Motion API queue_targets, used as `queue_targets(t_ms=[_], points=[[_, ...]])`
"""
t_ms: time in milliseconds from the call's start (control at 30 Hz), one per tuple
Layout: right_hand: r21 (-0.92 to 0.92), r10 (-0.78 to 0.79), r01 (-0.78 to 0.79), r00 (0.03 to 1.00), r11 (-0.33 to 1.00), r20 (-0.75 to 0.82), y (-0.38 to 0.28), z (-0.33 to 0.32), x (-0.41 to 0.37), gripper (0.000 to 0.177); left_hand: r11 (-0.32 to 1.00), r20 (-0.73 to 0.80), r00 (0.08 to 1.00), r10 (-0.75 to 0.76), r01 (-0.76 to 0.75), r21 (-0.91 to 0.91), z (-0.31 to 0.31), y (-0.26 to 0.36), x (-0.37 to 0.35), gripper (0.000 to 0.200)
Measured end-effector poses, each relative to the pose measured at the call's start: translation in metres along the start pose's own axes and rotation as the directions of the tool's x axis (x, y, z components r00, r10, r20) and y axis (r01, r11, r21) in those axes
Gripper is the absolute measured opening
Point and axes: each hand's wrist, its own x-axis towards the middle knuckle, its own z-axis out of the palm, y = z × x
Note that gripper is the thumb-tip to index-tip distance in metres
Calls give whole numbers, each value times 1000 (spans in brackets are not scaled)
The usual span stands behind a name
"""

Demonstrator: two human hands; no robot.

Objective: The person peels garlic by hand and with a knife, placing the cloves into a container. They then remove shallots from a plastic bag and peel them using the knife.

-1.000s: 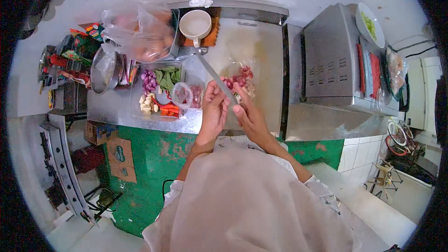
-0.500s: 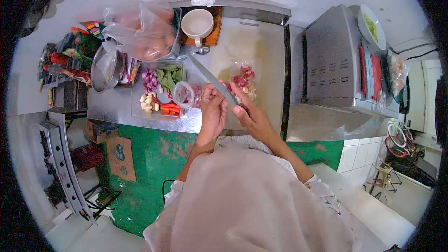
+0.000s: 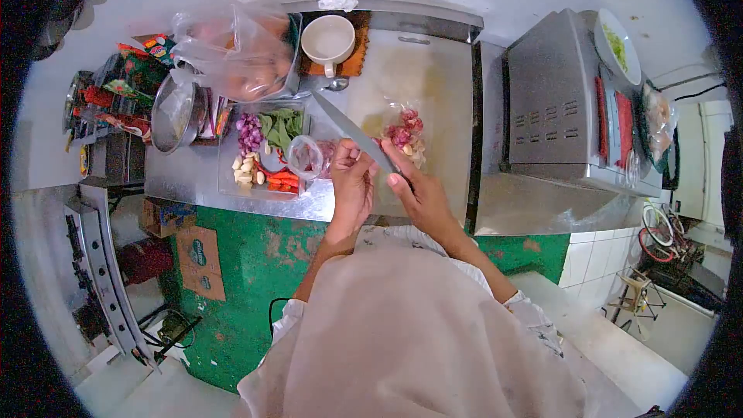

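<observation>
My right hand is closed round a large knife, whose blade points up and to the left across my left hand. My left hand has its fingers bent together close to the blade; what it pinches is too small and hidden to name. Just beyond my hands, red shallots and pale peeled cloves lie in a clear plastic bag on the white cutting board. A clear plastic tub lies left of my left hand, with reddish pieces beside it.
A tray holds purple shallots, green leaves, garlic and red chillies. Behind stand a white cup, a bag of eggs and a metal bowl. A metal oven is at the right.
Both hands and the knife have shifted only very slightly. The rest of the scene looks the same.
</observation>
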Motion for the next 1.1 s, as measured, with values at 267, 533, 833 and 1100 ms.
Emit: queue_targets(t_ms=[267,533,833,1100], points=[[9,-36,38,990,999,-138,21,11,2,44,995,-22,999,46,-44,88,6,-3,-3,14],[650,376,-351,920,674,108,13,5,1,47,991,-51,998,26,-19,129,5,0,-2,15],[488,121,-130,991,863,50,9,0,-2,49,996,-61,998,28,-23,84,3,1,-2,16],[204,40,-47,998,978,38,11,4,-1,54,999,-58,998,26,-24,33,5,-2,0,13]])
